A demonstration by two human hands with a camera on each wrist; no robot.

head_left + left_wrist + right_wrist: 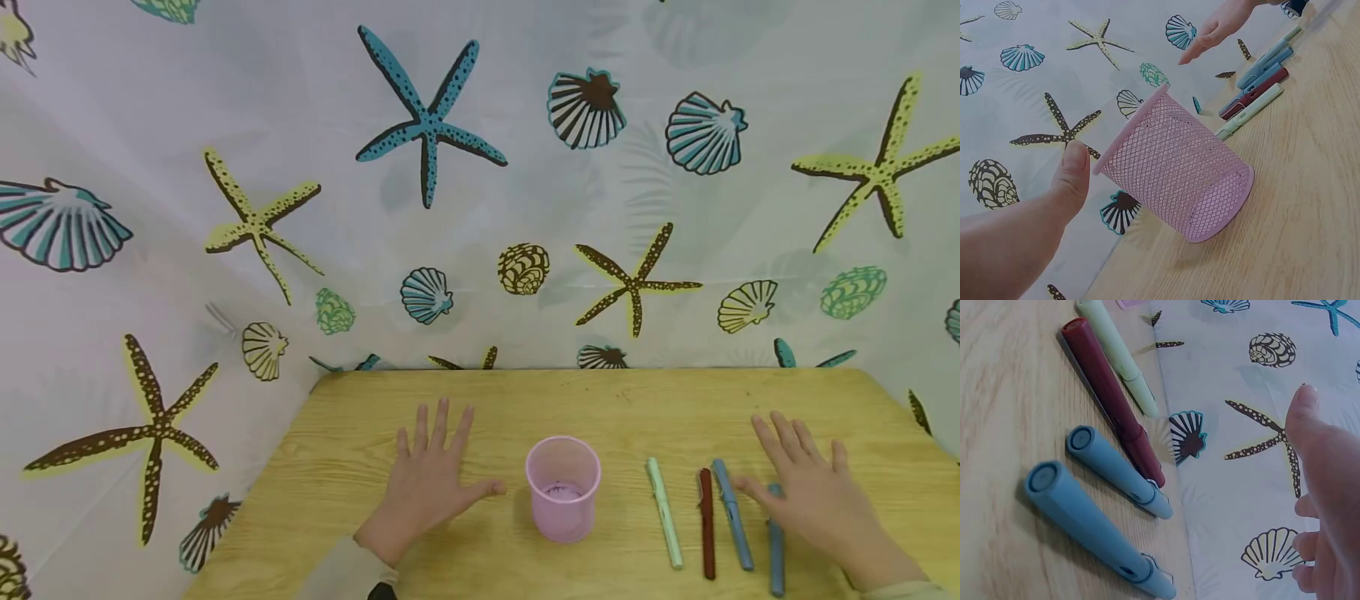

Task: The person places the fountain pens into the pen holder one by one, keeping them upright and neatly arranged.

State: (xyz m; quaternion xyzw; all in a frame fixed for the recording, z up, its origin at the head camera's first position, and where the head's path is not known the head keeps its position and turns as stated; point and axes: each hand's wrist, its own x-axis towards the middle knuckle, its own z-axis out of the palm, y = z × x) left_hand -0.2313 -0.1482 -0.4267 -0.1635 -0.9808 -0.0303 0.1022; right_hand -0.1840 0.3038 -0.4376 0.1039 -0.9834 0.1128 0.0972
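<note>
A pink mesh pen cup stands upright on the table, just right of my left hand. That hand is spread with its thumb toward the cup, apart from it and holding nothing. To the cup's right lie a light green pen, a dark red pen and two blue pens, roughly side by side. My right hand is spread over the right end of the row, its thumb above the rightmost blue pen and covering part of it in the head view. Nothing is in its grip.
The wooden table meets a white cloth printed with starfish and shells, which hangs behind it and along both sides. Light wood grain shows between the left hand and the table's back edge.
</note>
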